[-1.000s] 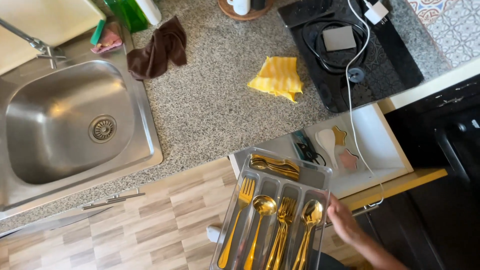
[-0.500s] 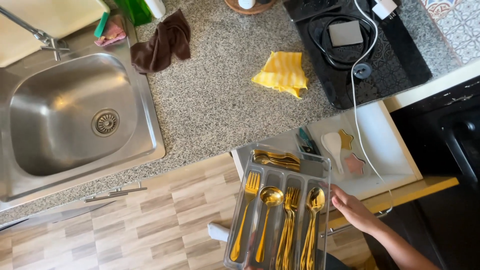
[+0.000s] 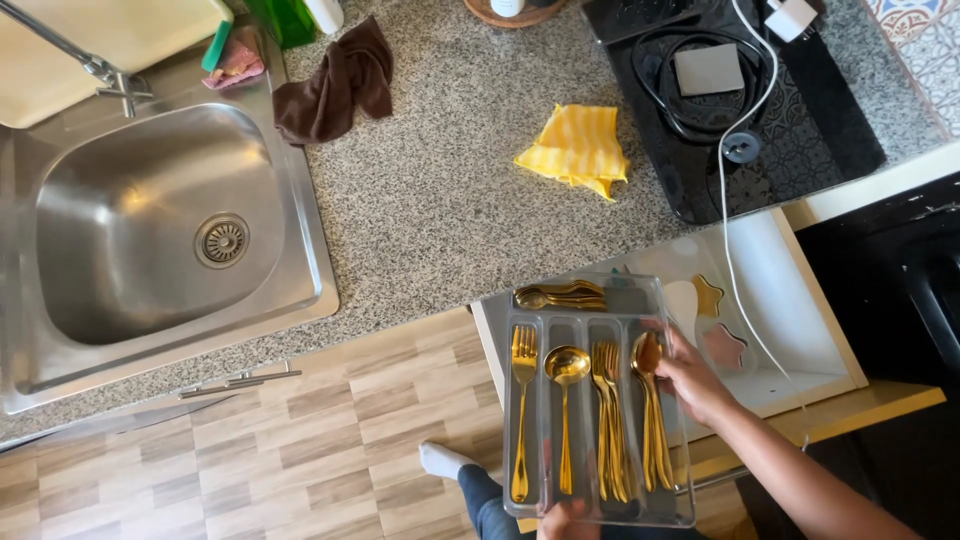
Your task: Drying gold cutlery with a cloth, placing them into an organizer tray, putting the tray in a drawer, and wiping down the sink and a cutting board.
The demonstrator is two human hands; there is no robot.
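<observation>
1. Right hand [image 3: 692, 378] grips the right rim of the clear cutlery tray [image 3: 598, 400], fingers curled over the edge, thumb side toward the spoons.
2. Left hand [image 3: 566, 521] only partly in frame at the tray's near edge, touching it from below; how its fingers sit, cannot tell.
3. Tray sits just left of the right hand, held above the open drawer [image 3: 790, 330].
4. In the tray, going left from the right hand: gold spoons [image 3: 652, 410], gold forks [image 3: 610, 420], a gold ladle-like spoon [image 3: 566, 400], one more gold fork [image 3: 522, 410].
5. Small gold spoons [image 3: 560, 296] lie crosswise in the far compartment, beyond the right hand's fingertips.
6. Yellow cloth [image 3: 578, 150] on the granite counter [image 3: 430, 210], well beyond the right hand.
7. Steel sink [image 3: 150, 240] far to the left.
</observation>
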